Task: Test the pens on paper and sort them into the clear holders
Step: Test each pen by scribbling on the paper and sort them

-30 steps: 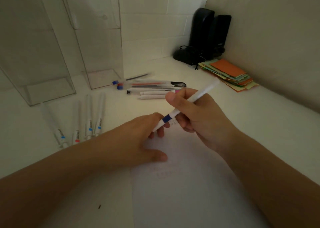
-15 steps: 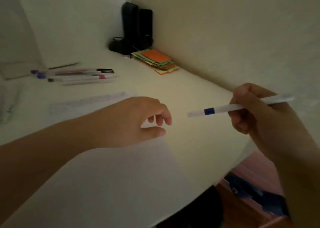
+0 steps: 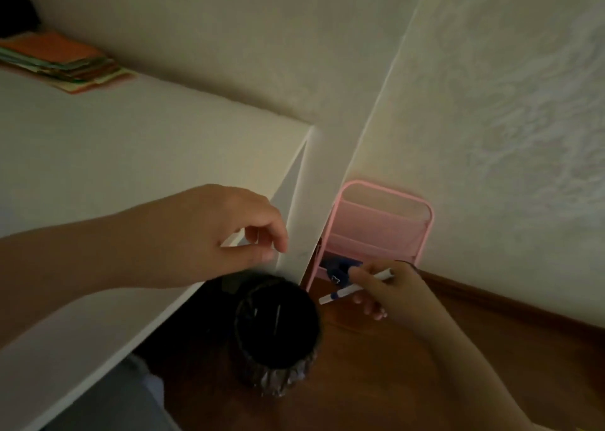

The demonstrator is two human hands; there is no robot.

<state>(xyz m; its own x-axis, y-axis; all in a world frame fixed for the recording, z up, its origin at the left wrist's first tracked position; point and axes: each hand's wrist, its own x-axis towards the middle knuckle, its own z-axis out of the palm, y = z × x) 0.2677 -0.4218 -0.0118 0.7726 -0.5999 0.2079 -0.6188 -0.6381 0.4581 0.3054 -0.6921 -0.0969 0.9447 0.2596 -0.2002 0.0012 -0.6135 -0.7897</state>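
Where paper lay before, right hand [image 3: 389,294] gripping pen [image 3: 355,287] over bin [image 3: 278,335], left [image 3: 226,234] loosely curled.

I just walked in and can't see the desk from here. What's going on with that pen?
The person's right hand holds a white pen with a blue band off the edge of the white desk, low down, just right of a dark round bin on the wooden floor. The left hand hangs loosely curled over the desk's corner, holding nothing. No clear holders or paper are in view, so this pen looks headed for the bin, probably rejected.
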